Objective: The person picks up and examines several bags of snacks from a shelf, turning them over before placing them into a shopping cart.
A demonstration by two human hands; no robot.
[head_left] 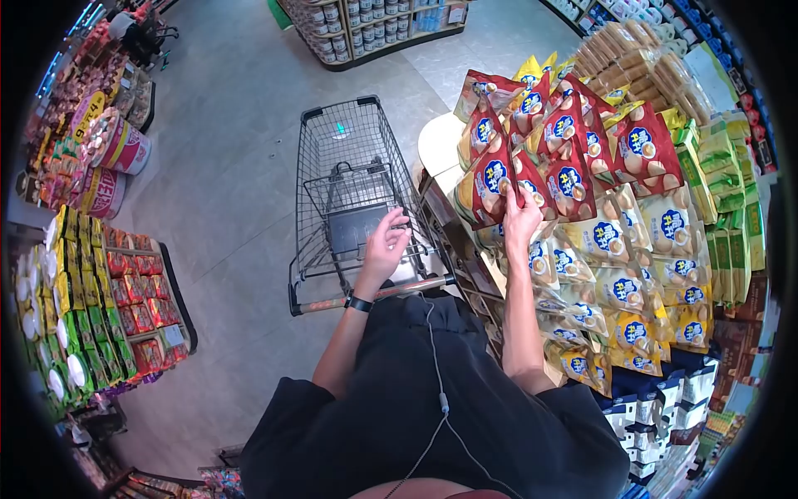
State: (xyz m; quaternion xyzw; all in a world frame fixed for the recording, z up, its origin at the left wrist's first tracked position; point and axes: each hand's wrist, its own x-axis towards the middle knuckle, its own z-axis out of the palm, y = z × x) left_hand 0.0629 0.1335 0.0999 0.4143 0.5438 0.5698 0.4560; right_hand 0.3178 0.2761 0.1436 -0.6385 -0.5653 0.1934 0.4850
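Observation:
My right hand (522, 219) pinches the lower right edge of a red snack bag (484, 190) with a blue emblem. That bag is at the front left corner of a pile of similar red bags (573, 137). My left hand (387, 243) hangs over the handle end of a black wire shopping cart (357, 133). Its fingers are loosely bent and apart, with nothing in them. A dark flat panel (356, 229) shows in the cart near the handle; most of the basket shows bare wire.
White and yellow snack bags (607, 241) cover the display at my right. Green packs (731, 216) and stacked brown packs (636, 62) stand beyond. A snack rack (145, 299) is at the left across grey floor (224, 200). A shelf of jars (374, 29) stands ahead.

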